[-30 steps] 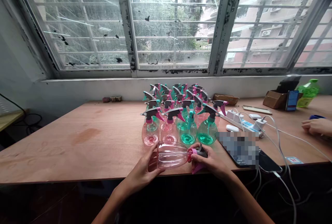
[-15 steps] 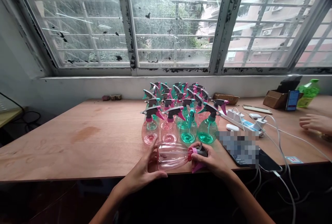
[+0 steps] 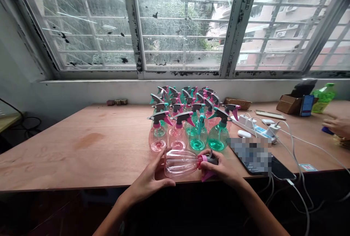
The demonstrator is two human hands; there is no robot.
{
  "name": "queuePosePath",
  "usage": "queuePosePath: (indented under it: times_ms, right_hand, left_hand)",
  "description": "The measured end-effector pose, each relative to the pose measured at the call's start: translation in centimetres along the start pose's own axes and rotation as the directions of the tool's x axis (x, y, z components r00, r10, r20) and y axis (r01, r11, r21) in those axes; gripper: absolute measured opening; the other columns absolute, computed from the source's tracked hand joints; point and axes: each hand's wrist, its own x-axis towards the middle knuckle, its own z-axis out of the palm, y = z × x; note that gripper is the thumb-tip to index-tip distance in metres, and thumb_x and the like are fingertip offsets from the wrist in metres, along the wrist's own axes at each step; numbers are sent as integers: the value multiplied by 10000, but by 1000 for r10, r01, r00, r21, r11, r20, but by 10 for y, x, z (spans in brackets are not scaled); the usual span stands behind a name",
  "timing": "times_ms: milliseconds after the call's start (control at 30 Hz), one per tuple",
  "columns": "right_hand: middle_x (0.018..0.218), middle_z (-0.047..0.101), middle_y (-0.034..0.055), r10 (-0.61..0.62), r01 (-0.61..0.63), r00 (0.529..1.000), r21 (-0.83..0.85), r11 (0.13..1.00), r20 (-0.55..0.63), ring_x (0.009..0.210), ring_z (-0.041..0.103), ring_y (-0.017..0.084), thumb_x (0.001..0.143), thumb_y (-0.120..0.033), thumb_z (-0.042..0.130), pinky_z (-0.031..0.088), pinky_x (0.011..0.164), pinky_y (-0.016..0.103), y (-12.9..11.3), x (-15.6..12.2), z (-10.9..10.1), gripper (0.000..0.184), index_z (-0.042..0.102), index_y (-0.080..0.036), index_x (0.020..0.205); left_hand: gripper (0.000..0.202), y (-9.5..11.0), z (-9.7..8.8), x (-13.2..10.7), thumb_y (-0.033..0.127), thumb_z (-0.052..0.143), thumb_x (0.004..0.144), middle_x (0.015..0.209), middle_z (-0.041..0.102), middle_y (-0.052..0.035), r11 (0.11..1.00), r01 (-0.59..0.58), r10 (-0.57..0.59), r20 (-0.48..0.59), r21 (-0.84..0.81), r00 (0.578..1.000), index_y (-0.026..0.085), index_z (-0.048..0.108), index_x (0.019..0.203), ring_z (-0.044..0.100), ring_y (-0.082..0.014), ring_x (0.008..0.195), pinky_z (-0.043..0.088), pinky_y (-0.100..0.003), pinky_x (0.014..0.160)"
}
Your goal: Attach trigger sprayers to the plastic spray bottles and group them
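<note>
A clear pink spray bottle point(image 3: 181, 163) lies sideways between my hands at the table's front edge, its base to the left. My left hand point(image 3: 154, 175) is closed round the base end. My right hand point(image 3: 218, 166) grips the black and pink trigger head at the neck, partly hiding it. Just behind stand several upright spray bottles in rows, among them a pink one point(image 3: 158, 139) and a green one point(image 3: 218, 137), with black, pink and teal trigger heads.
On the right are a white power strip point(image 3: 258, 130) with cables, a dark tablet point(image 3: 248, 159) partly blurred, a cardboard box point(image 3: 288, 103) and a green bottle point(image 3: 324, 98). Another person's hand point(image 3: 339, 124) is at the far right. A window point(image 3: 183, 24) spans the back.
The other person's hand has moved right and now has a small blue thing by it. My hands and the pink spray bottle have hardly moved.
</note>
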Motion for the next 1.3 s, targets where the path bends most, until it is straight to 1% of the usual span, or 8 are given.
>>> queuePosePath:
  times_ms: [233,400,533,700,867,1067,1200,1300]
  right_hand:
    - [782,731,34,34,-35,999,54,998,36,710,675,188,808,-455,813,532,693,298,0,0,1,399,639,-166,1022]
    - [788,706,16,5,-5,1000,-8,1000,-4,723,657,175,779,-445,834,512,697,275,-2,0,1,391,665,-167,995]
    - [798,695,17,3,-3,1000,-29,1000,-5,724,654,184,770,-460,833,511,692,285,-4,-1,2,396,672,-170,985]
    - [809,696,20,12,-12,1000,-9,1000,7,723,659,189,775,-459,832,514,695,294,-5,-1,2,394,665,-177,993]
    - [837,686,18,1,0,1000,-40,999,15,725,646,189,765,-471,839,509,685,290,-5,-1,1,390,679,-187,978]
    - [882,691,27,-33,34,999,-91,995,14,806,643,197,786,-465,825,507,740,287,-4,0,0,360,697,-192,984]
    - [852,707,35,-8,9,1000,-69,998,9,768,662,203,782,-496,818,520,725,303,-4,0,1,403,687,-182,998]
    - [838,703,31,-2,2,1000,-53,999,16,721,661,194,783,-505,814,525,704,304,-4,0,1,413,680,-180,998]
  left_hand:
    - [863,-11,-1,0,268,693,928,1678,242,-80,999,-25,26,-42,31,999,373,166,1603,448,-323,1428,389,-509,1181]
    - [1053,-7,-1,2,230,814,824,1681,230,-86,999,-6,5,-23,-37,1000,383,126,1606,390,-342,1464,419,-482,1169]
    - [948,-4,-1,1,246,771,871,1667,271,-85,1000,4,-3,9,-21,1000,364,180,1603,392,-335,1466,378,-490,1195]
    - [924,-11,-2,0,263,661,952,1690,202,-89,998,-34,34,-4,49,999,354,26,1616,336,-347,1493,338,-528,1205]
    - [1057,-3,-1,1,282,773,867,1685,215,-111,997,-12,13,-7,76,1000,325,33,1621,279,-358,1516,290,-521,1229]
    - [970,1,1,-1,325,729,902,1678,237,-99,997,27,-26,-15,67,1000,328,77,1621,314,-343,1504,311,-519,1218]
    - [933,-2,1,-1,324,666,947,1685,219,-83,997,-1,3,-28,78,1000,352,18,1617,224,-346,1535,290,-524,1222]
    - [1043,0,0,-1,327,729,903,1694,184,-94,998,38,-38,0,46,999,345,-33,1615,217,-354,1536,281,-516,1227]
